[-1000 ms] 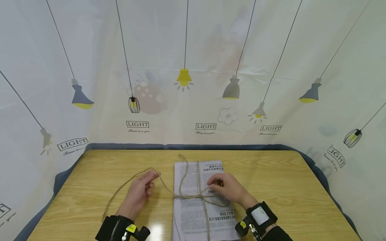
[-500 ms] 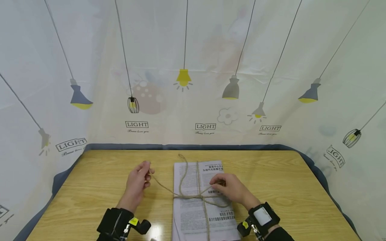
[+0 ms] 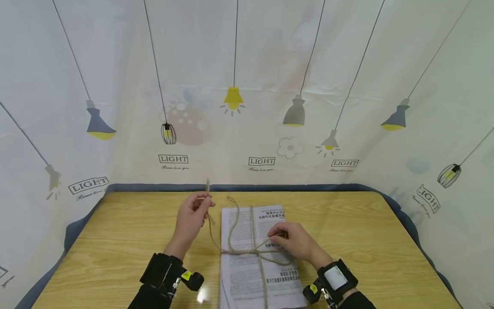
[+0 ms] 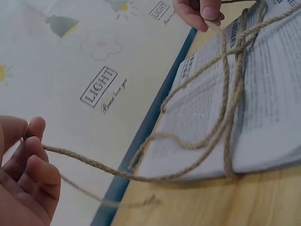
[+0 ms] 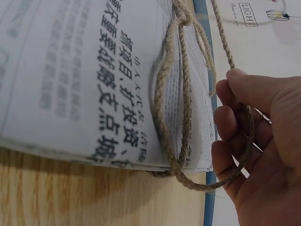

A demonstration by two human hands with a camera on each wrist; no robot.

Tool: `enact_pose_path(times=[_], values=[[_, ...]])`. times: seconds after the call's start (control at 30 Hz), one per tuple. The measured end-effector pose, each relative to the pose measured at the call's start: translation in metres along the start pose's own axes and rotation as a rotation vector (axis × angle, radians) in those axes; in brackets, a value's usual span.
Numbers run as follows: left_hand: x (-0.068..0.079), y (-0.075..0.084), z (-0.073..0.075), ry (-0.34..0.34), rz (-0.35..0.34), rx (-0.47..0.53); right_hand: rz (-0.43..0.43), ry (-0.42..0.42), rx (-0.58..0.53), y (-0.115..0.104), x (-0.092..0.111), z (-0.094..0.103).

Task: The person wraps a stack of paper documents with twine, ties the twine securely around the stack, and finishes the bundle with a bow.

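Observation:
A stack of folded newspapers point(image 3: 243, 274) lies on the table with jute twine point(image 3: 264, 274) crossed over it both ways. The twine meets in a crossing near the middle of the stack. Left of the stack, my left hand point(image 3: 191, 216) pinches one length of twine point(image 4: 89, 160) between thumb and fingertips, raised off the table; its free end hangs past the hand. Over the stack's right side, my right hand point(image 3: 295, 241) pinches another length point(image 5: 222, 33) between thumb and forefinger, and a loop of it curves below the palm. A slack loop point(image 3: 232, 223) lies on the top left of the papers.
The wooden table point(image 3: 366, 240) extends on both sides of the stack. A dark blue border point(image 3: 285, 188) runs along its back edge. Behind hangs a pale cloth point(image 3: 216, 141) printed with lamps and lettering. A strapped camera sits on each wrist.
My left hand has moved along the twine, first left and up, then right and farther back, with the twine's end now sticking up above it. The right hand has barely moved.

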State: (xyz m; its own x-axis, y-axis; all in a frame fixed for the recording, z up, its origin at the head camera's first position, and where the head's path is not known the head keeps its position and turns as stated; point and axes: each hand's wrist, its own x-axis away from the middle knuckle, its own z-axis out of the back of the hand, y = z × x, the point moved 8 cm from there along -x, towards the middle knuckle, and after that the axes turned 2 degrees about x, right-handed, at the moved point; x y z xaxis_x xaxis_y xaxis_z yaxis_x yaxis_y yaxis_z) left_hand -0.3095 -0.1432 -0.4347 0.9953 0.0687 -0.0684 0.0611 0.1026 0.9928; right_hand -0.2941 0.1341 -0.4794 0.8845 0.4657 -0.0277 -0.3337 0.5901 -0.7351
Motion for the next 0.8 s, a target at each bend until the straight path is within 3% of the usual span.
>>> enact_pose_path(times=[0.23,0.37,0.47,0.63,0.7,0.8], values=[[0.005,0.040,-0.043,-0.183,-0.254,-0.129,0.005,0.000,0.000,0.000,-0.001,0.000],[0.009,0.053,-0.058,-0.229,-0.344,-0.163,0.008,-0.001,-0.005,0.000,-0.001,0.000],[0.010,0.057,-0.060,-0.221,-0.343,-0.133,0.006,-0.005,-0.007,0.000,0.000,-0.001],[0.004,0.051,-0.056,-0.197,-0.272,-0.082,0.001,-0.010,-0.009,0.000,0.000,-0.001],[0.002,0.047,-0.056,-0.211,-0.248,-0.101,0.007,-0.008,-0.009,0.000,0.000,-0.001],[0.004,0.042,-0.062,-0.285,-0.234,-0.155,0.005,-0.005,-0.005,-0.001,0.000,0.000]])
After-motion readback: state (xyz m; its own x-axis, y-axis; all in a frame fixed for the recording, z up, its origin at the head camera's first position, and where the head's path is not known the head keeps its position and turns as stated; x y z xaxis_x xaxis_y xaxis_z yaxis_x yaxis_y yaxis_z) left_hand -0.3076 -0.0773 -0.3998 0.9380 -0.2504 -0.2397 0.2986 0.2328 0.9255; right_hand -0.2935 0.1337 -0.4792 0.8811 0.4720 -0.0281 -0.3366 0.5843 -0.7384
